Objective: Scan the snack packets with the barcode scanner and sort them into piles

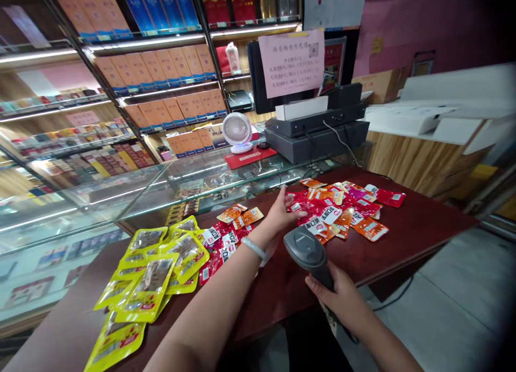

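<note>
My right hand (338, 294) is wrapped round the handle of a dark grey barcode scanner (308, 251), its head tilted up over the front edge of the table. Reaching forward, my left hand (280, 213) has its fingers apart at the left edge of a pile of red and orange snack packets (332, 213). Whether its fingertips touch a packet I cannot tell. More red and orange packets (228, 237) lie to the left, partly behind my left forearm. Farther left is a heap of yellow snack packets (149, 280) with clear windows.
A glass display counter (137, 192) borders the dark red table (419, 221). Behind stand a white fan (237, 130), a monitor with a paper notice (292, 63) and a black cash drawer (318, 138). Shelves of boxes (161, 65) line the back wall. A cable hangs below the table.
</note>
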Demonstrator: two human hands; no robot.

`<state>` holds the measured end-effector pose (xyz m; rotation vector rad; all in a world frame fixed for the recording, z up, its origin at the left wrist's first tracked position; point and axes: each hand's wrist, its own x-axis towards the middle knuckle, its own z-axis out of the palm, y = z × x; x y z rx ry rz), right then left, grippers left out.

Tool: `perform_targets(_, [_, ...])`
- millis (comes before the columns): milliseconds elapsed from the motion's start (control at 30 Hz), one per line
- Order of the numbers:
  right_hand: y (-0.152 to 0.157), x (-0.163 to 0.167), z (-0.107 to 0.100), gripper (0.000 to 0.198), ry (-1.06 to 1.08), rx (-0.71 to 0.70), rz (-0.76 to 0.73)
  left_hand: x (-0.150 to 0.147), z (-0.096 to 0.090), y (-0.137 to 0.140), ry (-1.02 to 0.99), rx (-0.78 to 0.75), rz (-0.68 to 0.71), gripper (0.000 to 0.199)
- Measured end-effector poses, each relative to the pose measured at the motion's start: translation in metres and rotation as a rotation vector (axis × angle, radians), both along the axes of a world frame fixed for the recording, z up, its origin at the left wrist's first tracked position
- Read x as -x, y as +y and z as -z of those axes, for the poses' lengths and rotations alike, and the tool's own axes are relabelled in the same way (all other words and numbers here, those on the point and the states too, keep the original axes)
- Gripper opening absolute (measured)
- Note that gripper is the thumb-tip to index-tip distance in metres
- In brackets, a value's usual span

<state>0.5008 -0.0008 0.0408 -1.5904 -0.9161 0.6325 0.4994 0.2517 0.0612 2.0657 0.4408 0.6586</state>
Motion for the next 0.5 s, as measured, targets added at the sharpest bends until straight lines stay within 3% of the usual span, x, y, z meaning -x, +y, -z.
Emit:
perform_targets(100, [-0.002, -0.001, -0.002, 0.047, 0.005, 0.013, -0.025, 0.006, -0.013, 0.024, 0.215, -0.351, -0.099, 0.080])
perform_targets(167, [-0.003, 0.000, -0.004, 0.046, 0.011, 0.023, -0.030, 0.026, -0.020, 0.047, 0.475, -0.610, -0.209, 0.055])
perform_targets(233, [-0.003, 0.001, -0.004, 0.044, 0.018, 0.025, -0.036, 0.051, -0.023, 0.070, 0.767, -0.756, -0.265, 0.043])
perform_targets(367, [0.000, 0.002, -0.001, 0.042, 0.014, -0.006, -0.047, 0.080, -0.020, 0.102, 1.060, -0.804, -0.262, 0.064])
perform_targets(500, [0.000, 0.002, 0.001, 0.044, -0.012, -0.034, -0.054, 0.080, -0.020, 0.098, 0.969, -0.791, -0.286, 0.067])
